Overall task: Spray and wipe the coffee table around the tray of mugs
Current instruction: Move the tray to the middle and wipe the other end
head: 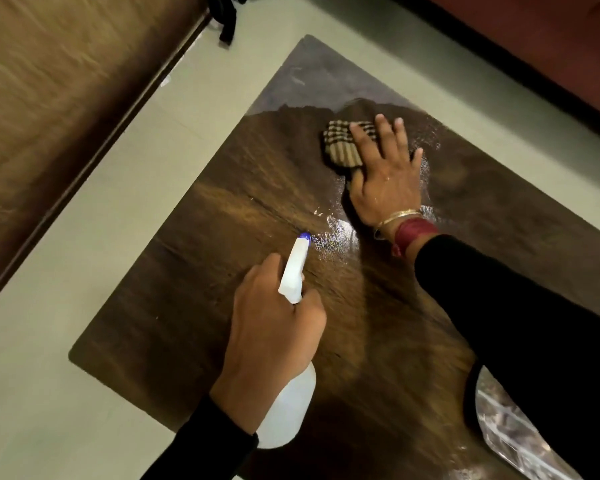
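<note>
A pale tiled floor runs around the scene, widest on the left and near side. At far left a piece of brown wood-grain furniture with a dark lower edge crosses the corner, blurred. A dark piece of fabric hangs at the far edge, and reddish-brown furniture fills the far right corner.

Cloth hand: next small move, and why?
Probably drag the checked cloth under the right hand back toward the wet sheen near the spray bottle nozzle; that patch of table glistens, apparently unwiped.
</note>
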The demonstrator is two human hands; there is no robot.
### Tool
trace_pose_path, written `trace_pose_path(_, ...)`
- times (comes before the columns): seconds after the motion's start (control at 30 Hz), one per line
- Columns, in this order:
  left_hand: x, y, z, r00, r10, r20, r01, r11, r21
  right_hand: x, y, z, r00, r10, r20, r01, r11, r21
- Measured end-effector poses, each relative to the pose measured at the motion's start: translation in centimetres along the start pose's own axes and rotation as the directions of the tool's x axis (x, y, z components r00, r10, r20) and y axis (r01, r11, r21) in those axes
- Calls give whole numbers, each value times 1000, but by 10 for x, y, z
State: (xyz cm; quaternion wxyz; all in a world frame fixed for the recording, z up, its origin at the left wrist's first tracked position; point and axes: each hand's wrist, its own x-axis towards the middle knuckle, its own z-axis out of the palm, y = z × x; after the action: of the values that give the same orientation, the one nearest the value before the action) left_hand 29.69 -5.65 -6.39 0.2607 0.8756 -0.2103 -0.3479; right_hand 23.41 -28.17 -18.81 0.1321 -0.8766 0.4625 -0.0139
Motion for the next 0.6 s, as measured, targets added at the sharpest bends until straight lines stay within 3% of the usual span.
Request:
trace_pose_path(0.1,2,-3,-2,1000,16,-14,-16,999,-28,56,-19,-4,978,206,-23,-204,977,62)
trace_pose_path(0.17,2,-6,-2,993,81,-83,-83,996,-26,91,-40,-4,976,217,-8,-215,972,92)
trace_pose_path(0.23,5,-9,-1,988,108,-114,-115,992,-53,106,-62,-1,991,132,9,-133,989,70)
trace_pose_path(0.3,8,-9,-2,988,104,-112,-115,989,-97,97,-74,3,997,-52,48,51,998,27)
trace_pose_path(0.37,11,-8,-3,985,114,-132,-128,986,-108,74,-66,4,962,-256,100,256,967,13)
trace_pose_path(0.43,15,-7,-5,982,108,-157,-126,986,-111,65,-44,2,940,-322,113,324,946,2)
trace_pose_path(0.6,22,-5,-10,969,142,-203,-164,982,-97,134,-48,-8,998,10,63,-11,1000,23)
